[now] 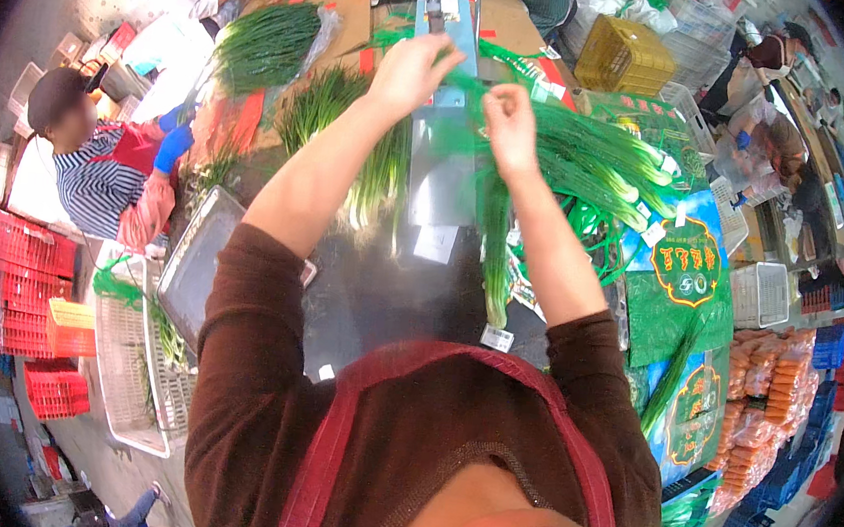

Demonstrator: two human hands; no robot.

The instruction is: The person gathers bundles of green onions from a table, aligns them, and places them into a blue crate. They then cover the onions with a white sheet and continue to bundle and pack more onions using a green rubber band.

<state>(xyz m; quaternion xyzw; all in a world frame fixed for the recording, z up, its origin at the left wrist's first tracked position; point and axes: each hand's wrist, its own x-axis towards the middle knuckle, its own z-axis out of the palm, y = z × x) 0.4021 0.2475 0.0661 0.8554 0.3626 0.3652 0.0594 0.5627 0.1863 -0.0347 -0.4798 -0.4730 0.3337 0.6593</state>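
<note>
A blurred green net sleeve [458,127] stretches between my two hands, over a blue and metal stand [441,175]. My left hand [418,71], with fingers bent, is at its upper end beside the dark bar of the stand. My right hand [511,124] pinches the net on the other side. Below my right hand, a netted bundle of green onions [495,270] lies with a white tag at its lower end. More netted bundles [597,158] with tags are stacked to the right. Loose green onions [377,177] lie left of the stand, with a larger leafy pile [268,47] farther off.
A co-worker with blue gloves [174,144] stands at the left, near a grey tray [200,263] and a white crate [116,357]. Green printed bags [685,271] cover the right side. A yellow crate [625,55] stands at the upper right.
</note>
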